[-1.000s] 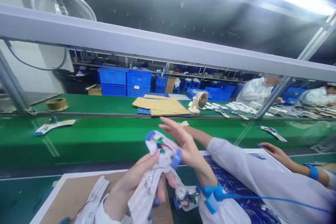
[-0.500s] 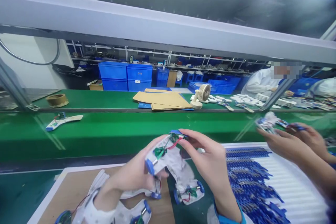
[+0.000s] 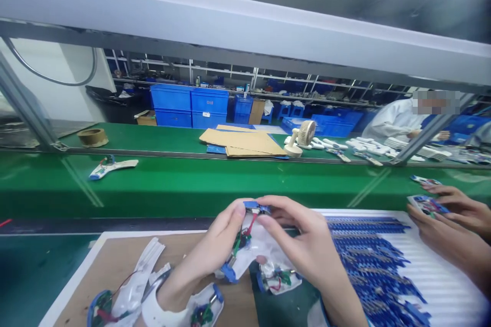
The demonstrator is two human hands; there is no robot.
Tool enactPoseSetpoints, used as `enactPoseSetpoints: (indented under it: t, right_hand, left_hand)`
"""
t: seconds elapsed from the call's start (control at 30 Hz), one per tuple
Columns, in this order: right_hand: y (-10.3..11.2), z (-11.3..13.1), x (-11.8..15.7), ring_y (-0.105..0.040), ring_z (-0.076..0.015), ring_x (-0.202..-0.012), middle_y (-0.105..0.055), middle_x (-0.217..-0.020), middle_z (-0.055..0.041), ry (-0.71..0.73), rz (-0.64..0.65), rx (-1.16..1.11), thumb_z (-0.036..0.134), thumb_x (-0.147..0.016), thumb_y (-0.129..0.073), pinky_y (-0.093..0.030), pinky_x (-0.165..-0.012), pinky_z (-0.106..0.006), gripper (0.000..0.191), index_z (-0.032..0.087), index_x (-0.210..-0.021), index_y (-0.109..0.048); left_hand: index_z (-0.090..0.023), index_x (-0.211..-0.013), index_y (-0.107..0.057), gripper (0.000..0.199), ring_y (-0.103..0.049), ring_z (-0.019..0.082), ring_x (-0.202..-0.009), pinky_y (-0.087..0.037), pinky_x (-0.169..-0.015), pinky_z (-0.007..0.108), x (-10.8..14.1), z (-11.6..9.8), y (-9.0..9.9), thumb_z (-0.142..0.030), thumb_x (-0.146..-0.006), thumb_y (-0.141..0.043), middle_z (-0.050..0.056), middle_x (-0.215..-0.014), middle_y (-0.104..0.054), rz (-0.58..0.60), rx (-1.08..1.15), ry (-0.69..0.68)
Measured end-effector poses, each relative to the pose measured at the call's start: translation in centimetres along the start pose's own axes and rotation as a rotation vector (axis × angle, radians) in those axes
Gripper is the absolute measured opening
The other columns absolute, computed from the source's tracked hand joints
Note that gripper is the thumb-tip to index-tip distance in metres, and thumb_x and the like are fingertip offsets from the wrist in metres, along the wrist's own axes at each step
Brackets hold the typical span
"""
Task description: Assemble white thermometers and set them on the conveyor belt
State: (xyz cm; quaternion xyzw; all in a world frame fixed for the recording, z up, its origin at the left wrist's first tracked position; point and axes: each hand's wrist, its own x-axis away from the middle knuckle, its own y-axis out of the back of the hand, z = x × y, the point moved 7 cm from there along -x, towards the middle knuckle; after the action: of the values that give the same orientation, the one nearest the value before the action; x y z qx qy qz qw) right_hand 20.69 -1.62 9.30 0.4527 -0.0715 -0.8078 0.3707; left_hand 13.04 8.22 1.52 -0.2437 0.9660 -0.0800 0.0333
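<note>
In front of me, my left hand (image 3: 218,245) is closed around a white plastic housing (image 3: 242,261) shaped like a small handheld gun, with a green circuit board and red wires in it. A small blue part (image 3: 251,205) sits at its top end. My right hand (image 3: 307,237) pinches that blue part between thumb and fingers, just over the red wires; the fingers hide some of it. Just beneath my hands lies another housing (image 3: 282,280) with a board and red wire. More such housings (image 3: 207,309) lie under my left forearm on a brown board (image 3: 92,276).
At right, rows of blue parts (image 3: 368,265) lie on a white ribbed sheet (image 3: 441,271). A co-worker's hands (image 3: 445,214) hold a similar housing there. A green belt (image 3: 199,179) runs across, carrying one housing (image 3: 113,166). Beyond are a tape roll (image 3: 92,138), cardboard (image 3: 249,142) and a small fan (image 3: 306,134).
The housing in my hands has turned more upright, and my left thumb has come up to the blue part. The co-worker's hands have shifted right and lower in view.
</note>
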Motion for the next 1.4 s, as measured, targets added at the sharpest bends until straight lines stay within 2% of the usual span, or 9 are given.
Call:
enactPoseSetpoints:
  t: [0.07,0.13,0.33,0.53,0.73,0.87,0.97,1.17,1.4]
  right_hand:
    - [0.2,-0.6,0.0,-0.072,-0.0103,-0.066,-0.075,-0.084,-0.0002,-0.086,-0.029,-0.063,0.022,-0.089,-0.064,-0.059,-0.061,-0.012,0.008,0.020,-0.092,-0.071]
    - [0.3,-0.7,0.0,-0.073,-0.0121,-0.075,-0.075,-0.088,-0.0011,-0.096,-0.019,-0.102,0.021,-0.089,-0.063,-0.060,-0.065,-0.014,0.008,0.021,-0.091,-0.070]
    - [0.7,0.4,0.1,-0.073,-0.0158,-0.093,-0.075,-0.101,-0.0032,0.027,0.096,-0.083,0.013,-0.088,-0.062,-0.062,-0.076,-0.019,0.017,0.023,-0.100,-0.069]
    - [1.5,2.2,1.2,-0.070,-0.0139,-0.104,-0.074,-0.106,0.0018,0.198,0.014,-0.138,0.002,-0.084,-0.065,-0.059,-0.094,-0.026,0.043,0.027,-0.118,-0.061]
    - [2.1,3.6,1.8,-0.066,-0.0150,-0.107,-0.067,-0.114,-0.0015,0.282,-0.094,-0.186,-0.012,-0.075,-0.061,-0.058,-0.094,-0.029,0.066,0.026,-0.129,-0.052]
    - [2.2,3.7,1.4,-0.061,-0.0164,-0.111,-0.063,-0.115,-0.0053,0.278,-0.081,-0.018,0.004,-0.083,-0.066,-0.054,-0.096,-0.028,0.041,0.021,-0.120,-0.057]
    - [2.4,3.9,1.0,-0.063,-0.0132,-0.095,-0.065,-0.096,-0.0025,0.301,-0.117,0.085,0.010,-0.086,-0.067,-0.054,-0.084,-0.023,0.018,0.020,-0.100,-0.063]
    - [2.4,4.4,0.8,-0.063,-0.0120,-0.077,-0.063,-0.081,-0.0010,0.283,-0.135,0.082,0.006,-0.087,-0.063,-0.054,-0.067,-0.022,0.016,0.021,-0.090,-0.064]
    - [2.4,4.2,1.0,-0.064,-0.0135,-0.076,-0.065,-0.081,-0.0013,0.276,-0.124,0.051,0.006,-0.087,-0.065,-0.055,-0.066,-0.024,0.017,0.022,-0.092,-0.065]
  left_hand:
    - [-0.022,-0.126,-0.061,0.060,-0.074,0.026,-0.085,-0.061,-0.058,0.033,0.2,0.7,-0.4,-0.069,-0.094,-0.041,0.011,-0.115,-0.071,0.028,0.029,0.068]
    - [-0.023,-0.131,-0.057,0.061,-0.072,0.022,-0.064,-0.055,-0.043,0.029,0.3,1.0,-0.8,-0.067,-0.097,-0.032,0.012,-0.111,-0.072,0.052,0.054,0.100]
    - [-0.025,-0.120,-0.061,0.058,-0.069,0.022,-0.089,-0.060,-0.064,0.025,0.8,-1.2,-0.9,-0.067,-0.080,-0.066,0.006,-0.112,-0.069,0.064,0.021,-0.065]
    - [-0.035,-0.123,-0.062,0.042,-0.063,0.020,-0.112,-0.051,-0.095,0.024,2.2,-3.5,-0.5,-0.058,-0.088,-0.064,-0.002,-0.120,-0.069,-0.020,-0.222,-0.301]
    - [-0.037,-0.123,-0.058,0.027,-0.065,0.014,-0.110,-0.050,-0.095,0.018,3.4,-5.1,-0.5,-0.043,-0.096,-0.059,-0.004,-0.120,-0.069,-0.073,-0.462,-0.503]
    - [-0.032,-0.122,-0.054,0.022,-0.065,0.014,-0.113,-0.051,-0.093,0.017,4.3,-6.0,-0.9,-0.029,-0.100,-0.052,0.001,-0.122,-0.067,-0.080,-0.705,-0.648]
    - [-0.031,-0.128,-0.047,0.031,-0.066,0.015,-0.115,-0.053,-0.093,0.018,4.6,-6.1,-1.5,-0.016,-0.101,-0.042,0.003,-0.125,-0.066,-0.095,-0.911,-0.716]
    - [-0.023,-0.121,-0.045,0.027,-0.074,0.014,-0.093,-0.056,-0.080,0.015,5.3,-7.3,-2.8,-0.023,-0.106,-0.022,0.007,-0.109,-0.072,-0.148,-1.138,-0.907]
    - [-0.021,-0.121,-0.045,0.028,-0.074,0.013,-0.092,-0.053,-0.077,0.013,5.4,-7.5,-3.1,-0.021,-0.107,-0.020,0.009,-0.112,-0.072,-0.127,-1.222,-0.921]
